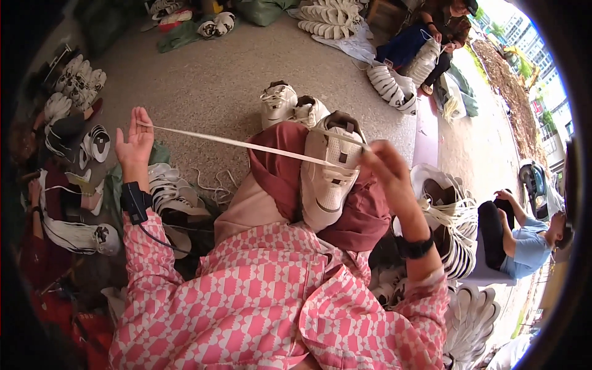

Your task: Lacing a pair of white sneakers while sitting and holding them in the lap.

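A white sneaker (331,176) rests across my lap, its toe toward me and its dark-lined opening away. From its eyelets a flat white shoelace (246,143) stretches taut to the left. My left hand (135,143) is raised out to the side with fingers extended, and the lace is caught at them. Just right of the shoe, my right hand (387,165) has bent fingers at the lace, slightly blurred by motion; another stretch of lace runs from it across the shoe's tongue.
Two white sneakers (288,105) stand on the speckled floor (185,80) beyond my knees. Stacked shoe uppers lie beside me at left (172,194) and right (453,222). A person (521,240) in blue sits at right; another person (441,34) handles shoes at the far right.
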### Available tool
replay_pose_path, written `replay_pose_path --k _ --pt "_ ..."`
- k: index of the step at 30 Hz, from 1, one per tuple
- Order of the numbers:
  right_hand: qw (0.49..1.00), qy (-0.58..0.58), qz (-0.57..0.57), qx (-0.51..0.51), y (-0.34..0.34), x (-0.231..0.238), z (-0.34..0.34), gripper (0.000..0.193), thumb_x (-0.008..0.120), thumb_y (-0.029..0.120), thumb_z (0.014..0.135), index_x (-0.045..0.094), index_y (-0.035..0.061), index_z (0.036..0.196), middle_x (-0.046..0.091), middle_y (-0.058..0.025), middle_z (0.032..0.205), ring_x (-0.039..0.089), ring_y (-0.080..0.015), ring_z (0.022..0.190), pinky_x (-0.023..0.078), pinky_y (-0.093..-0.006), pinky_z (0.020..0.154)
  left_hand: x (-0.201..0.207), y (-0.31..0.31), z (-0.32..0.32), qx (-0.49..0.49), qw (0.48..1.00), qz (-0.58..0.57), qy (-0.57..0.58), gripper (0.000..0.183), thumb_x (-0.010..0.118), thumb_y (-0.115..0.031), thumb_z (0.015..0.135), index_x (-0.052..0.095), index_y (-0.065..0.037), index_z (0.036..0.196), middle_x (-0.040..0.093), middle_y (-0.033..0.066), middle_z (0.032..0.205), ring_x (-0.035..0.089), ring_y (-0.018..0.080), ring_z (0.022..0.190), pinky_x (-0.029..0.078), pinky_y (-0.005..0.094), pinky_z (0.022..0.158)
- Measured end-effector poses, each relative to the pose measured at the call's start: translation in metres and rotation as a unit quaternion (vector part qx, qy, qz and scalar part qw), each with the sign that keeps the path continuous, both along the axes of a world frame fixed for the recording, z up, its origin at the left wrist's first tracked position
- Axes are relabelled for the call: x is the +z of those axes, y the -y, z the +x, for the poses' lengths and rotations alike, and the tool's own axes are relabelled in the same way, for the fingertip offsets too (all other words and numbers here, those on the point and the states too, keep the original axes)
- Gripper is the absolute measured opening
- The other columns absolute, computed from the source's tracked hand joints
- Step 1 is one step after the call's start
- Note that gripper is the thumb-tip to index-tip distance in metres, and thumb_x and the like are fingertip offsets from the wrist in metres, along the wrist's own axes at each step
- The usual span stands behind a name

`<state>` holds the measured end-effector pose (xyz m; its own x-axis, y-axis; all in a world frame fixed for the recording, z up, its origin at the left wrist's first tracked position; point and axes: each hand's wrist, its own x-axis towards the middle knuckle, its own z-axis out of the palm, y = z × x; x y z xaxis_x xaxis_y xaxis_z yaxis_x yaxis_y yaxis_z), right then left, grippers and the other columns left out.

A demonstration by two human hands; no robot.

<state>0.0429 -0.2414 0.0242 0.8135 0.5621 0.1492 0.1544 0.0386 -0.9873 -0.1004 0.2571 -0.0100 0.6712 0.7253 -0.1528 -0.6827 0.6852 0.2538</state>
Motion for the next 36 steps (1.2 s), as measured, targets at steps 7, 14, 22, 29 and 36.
replay_pose_path --k 7,14,22,29,36 --pt "0.833 0.428 0.024 -0.349 0.149 0.026 -0.038 0.023 0.053 0.025 0.099 0.055 0.0021 0.099 0.051 0.0014 0.065 0.046 -0.006 0.053 0.038 -0.0211 0.049 0.003 -0.005 0.007 -0.045 0.919 0.373 -0.117 0.04 0.045 -0.013 0.101 0.043 0.004 0.138 0.057 0.015 0.128 0.058 0.0126 0.088 0.038 0.0191 0.055" --pt "0.879 0.235 -0.16 -0.382 0.203 0.051 -0.067 0.023 0.055 0.021 0.098 0.064 0.0 0.093 0.063 -0.003 0.075 0.058 -0.0084 0.063 0.047 -0.0219 0.06 0.023 0.154 0.068 -0.198 0.701 0.649 -0.219 0.027 0.054 -0.022 0.097 0.058 -0.005 0.118 0.07 0.009 0.101 0.063 0.0082 0.082 0.038 0.016 0.057" --pt "0.985 0.006 -0.141 -0.099 0.046 0.013 -0.049 0.023 0.056 0.005 0.094 0.06 -0.0017 0.116 0.063 -0.002 0.072 0.057 -0.0074 0.058 0.046 -0.0205 0.053 -0.02 0.244 0.093 -0.276 0.601 0.735 -0.148 0.017 0.06 -0.016 0.09 0.067 -0.001 0.095 0.069 0.0087 0.076 0.066 0.0145 0.071 0.052 0.0286 0.066" --pt "0.963 0.07 -0.252 -0.073 -0.025 -0.03 -0.025 0.024 0.06 0.014 0.092 0.059 0.0053 0.115 0.064 -0.0078 0.065 0.06 -0.0154 0.054 0.046 -0.0291 0.05 -0.016 0.258 0.089 -0.238 0.508 0.807 -0.183 0.019 0.058 -0.023 0.088 0.062 -0.004 0.086 0.067 0.0136 0.079 0.067 0.0296 0.075 0.051 0.0396 0.067" --pt "0.919 0.222 -0.311 -0.098 -0.037 -0.038 -0.016 0.013 0.062 0.016 0.09 0.063 0.0065 0.1 0.064 -0.0131 0.064 0.063 -0.0219 0.055 0.046 -0.0352 0.052 -0.02 0.258 0.095 -0.202 0.51 0.821 -0.16 0.016 0.057 -0.019 0.085 0.059 -0.003 0.081 0.066 0.015 0.079 0.065 0.0338 0.075 0.049 0.043 0.065"
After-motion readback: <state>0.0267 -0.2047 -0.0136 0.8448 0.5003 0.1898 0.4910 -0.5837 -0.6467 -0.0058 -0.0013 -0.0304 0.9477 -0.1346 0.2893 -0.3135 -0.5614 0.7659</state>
